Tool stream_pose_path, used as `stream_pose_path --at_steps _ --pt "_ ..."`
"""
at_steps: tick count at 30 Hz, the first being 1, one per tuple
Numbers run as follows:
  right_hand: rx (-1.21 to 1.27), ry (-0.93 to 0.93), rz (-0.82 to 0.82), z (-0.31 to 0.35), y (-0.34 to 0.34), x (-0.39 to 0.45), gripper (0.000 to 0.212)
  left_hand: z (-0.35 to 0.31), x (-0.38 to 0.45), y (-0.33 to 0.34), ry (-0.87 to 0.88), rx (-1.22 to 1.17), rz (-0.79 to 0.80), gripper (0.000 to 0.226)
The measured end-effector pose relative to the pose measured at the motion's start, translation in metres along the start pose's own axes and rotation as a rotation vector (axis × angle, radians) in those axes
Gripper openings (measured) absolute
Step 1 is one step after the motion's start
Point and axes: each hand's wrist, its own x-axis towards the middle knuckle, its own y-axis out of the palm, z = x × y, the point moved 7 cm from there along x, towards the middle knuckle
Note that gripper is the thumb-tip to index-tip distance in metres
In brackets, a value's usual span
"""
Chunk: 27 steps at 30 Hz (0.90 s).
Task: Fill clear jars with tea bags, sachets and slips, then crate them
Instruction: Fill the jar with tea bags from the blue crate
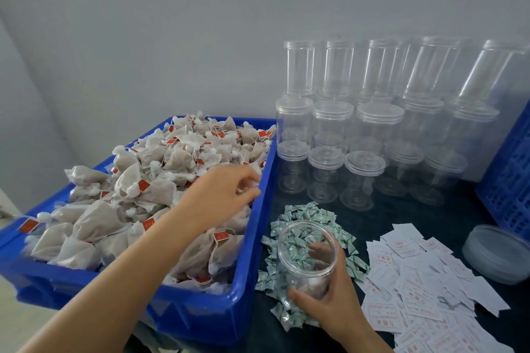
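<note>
The fingertips of the left hand [226, 192] are curled down into the heap of tea bags [149, 180], near the right wall of the blue bin [259, 241], and seem to be pinching at one bag, though whether any bag is actually caught cannot be told since the fingertips are partly buried. The right hand [329, 292] grips the open jar [305, 261] just to the right of the bin, fingers wrapped round the far side and thumb across the near base, tipping the mouth up and toward the bin. The jar looks to hold a little already at its bottom. It sits over the pile of green-and-white sachets [312, 221], which lies against the bin's right wall; the white slips [415, 281] spread further right of the bin, with a loose lid [499, 255] beyond them. To do this step well, I would judge that the picking hand should gather several bags by their bodies rather than by the strings and red tags, which tangle and drag neighbours out. The jar mouth is best kept close to the bin's rim so the carry is short, and tilted so bags slide in rather than bridge across the opening. The stacked empty jars [372, 129] stand behind, right of the bin's far corner, and a blue crate [507, 175] stands at the far right.
</note>
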Motion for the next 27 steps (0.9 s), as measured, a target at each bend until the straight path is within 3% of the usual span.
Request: stream_pose_path --at_steps 3,5,12,19,27 --pt "-0.011 0.006 0.005 0.004 -0.001 -0.001 0.109 0.029 -0.009 -0.024 -0.137 0.197 -0.226 0.031" --pt "-0.027 0.008 0.001 0.006 -0.002 -0.001 0.109 0.048 -0.017 -0.034 -0.263 0.344 -0.288 0.037" --pt "-0.029 -0.006 0.003 0.01 -0.001 -0.001 0.107 0.088 -0.037 -0.03 -0.607 0.61 -0.118 0.05" --pt "-0.026 -0.024 0.0 0.012 -0.001 -0.002 0.105 0.097 -0.035 -0.023 -0.616 0.672 -0.03 0.034" --pt "-0.038 -0.026 0.007 0.012 0.0 -0.002 0.104 0.115 -0.031 -0.027 -0.683 0.597 -0.079 0.04"
